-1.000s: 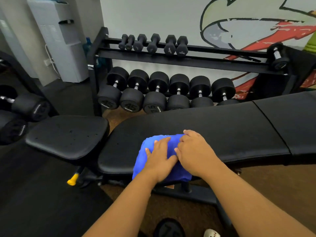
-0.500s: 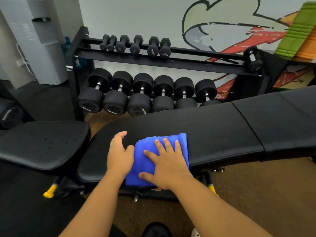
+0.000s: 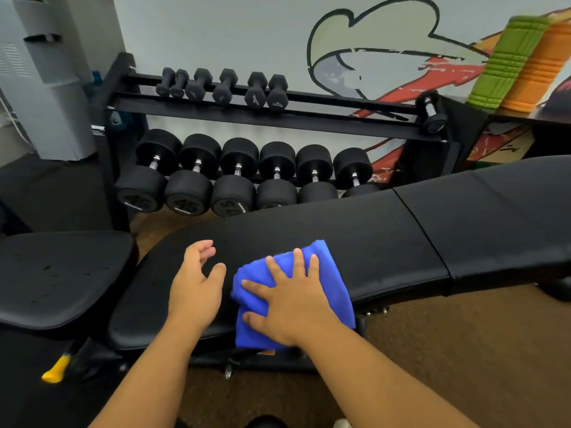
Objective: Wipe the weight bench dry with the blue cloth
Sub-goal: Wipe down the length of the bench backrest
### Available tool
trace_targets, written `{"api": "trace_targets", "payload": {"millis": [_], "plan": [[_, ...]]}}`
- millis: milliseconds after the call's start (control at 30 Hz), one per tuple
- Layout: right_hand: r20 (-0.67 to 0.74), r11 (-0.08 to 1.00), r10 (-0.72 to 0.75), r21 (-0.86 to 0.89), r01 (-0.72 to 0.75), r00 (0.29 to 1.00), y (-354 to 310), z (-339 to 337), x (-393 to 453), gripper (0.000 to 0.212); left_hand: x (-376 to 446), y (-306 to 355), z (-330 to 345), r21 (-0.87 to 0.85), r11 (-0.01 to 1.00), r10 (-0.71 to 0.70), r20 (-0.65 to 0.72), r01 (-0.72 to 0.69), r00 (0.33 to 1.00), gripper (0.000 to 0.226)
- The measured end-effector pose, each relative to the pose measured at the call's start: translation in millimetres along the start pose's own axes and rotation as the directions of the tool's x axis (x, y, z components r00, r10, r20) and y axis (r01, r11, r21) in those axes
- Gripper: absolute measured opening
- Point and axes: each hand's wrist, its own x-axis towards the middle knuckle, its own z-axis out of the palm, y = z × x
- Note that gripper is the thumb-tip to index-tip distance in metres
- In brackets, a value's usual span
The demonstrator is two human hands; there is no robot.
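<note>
The wall (image 3: 216, 32) at the far side carries a painted mural (image 3: 386, 63). Against it stands a black rack (image 3: 278, 118) with 2 tiers: 6 small dumbbells (image 3: 225, 88) on the upper rail with 1 more at its right end, and 6 big dumbbells (image 3: 238, 177) in a row below, some marked 45. A white unit (image 3: 46, 75) stands at the far left. A green roller (image 3: 506, 60) and an orange roller (image 3: 537, 66) lean at the far right.

The bench (image 3: 370, 236) runs left to right across the middle, black and padded, with a seam right of centre. A second black pad (image 3: 58, 273) lies just left of it, dotted with droplets. The floor (image 3: 463, 350) nearer the camera is brown.

The cloth (image 3: 333, 285) is blue, bunched, and lies on the left part of the bench, hanging over its near edge. The right hand (image 3: 293, 301) presses flat on it, fingers spread wide. The left hand (image 3: 197, 282) is just left of the cloth, apart from it, open with fingers loosely curved, holding nothing; whether it touches the bench cannot be told.

A yellow tip (image 3: 57, 369) shows at the near left under the pads.
</note>
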Motion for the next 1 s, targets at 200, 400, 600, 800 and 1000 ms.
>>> {"api": "trace_targets", "payload": {"millis": [200,400,600,800,1000], "plan": [[-0.074,0.994,0.108,0.035,-0.105,0.991,60.6,-6.5,-32.3,0.054,-3.4,2.9,6.1,0.026,0.998,-0.060,0.095,0.058,0.994,0.040],[-0.056,0.989,0.142,0.046,-0.140,0.988,66.1,-11.5,-11.6,0.054,-14.3,-3.9,8.5,0.219,0.964,-0.190,0.170,0.151,0.967,0.049],[-0.097,0.992,0.032,0.121,-0.020,0.995,106.2,-8.9,-74.5,0.072,-14.8,-3.4,8.6,0.305,0.937,-0.210,0.095,0.173,0.973,0.051],[-0.019,0.955,0.293,0.043,-0.292,0.956,130.8,-25.2,-28.3,0.051,-14.9,2.5,13.8,0.412,0.900,-0.206,0.114,0.142,0.972,0.053],[-0.031,0.987,0.038,0.156,-0.033,0.999,60.6,-12.1,-37.9,0.052,-7.3,11.3,18.1,0.532,0.838,-0.219,0.116,0.125,0.969,0.060]]}}
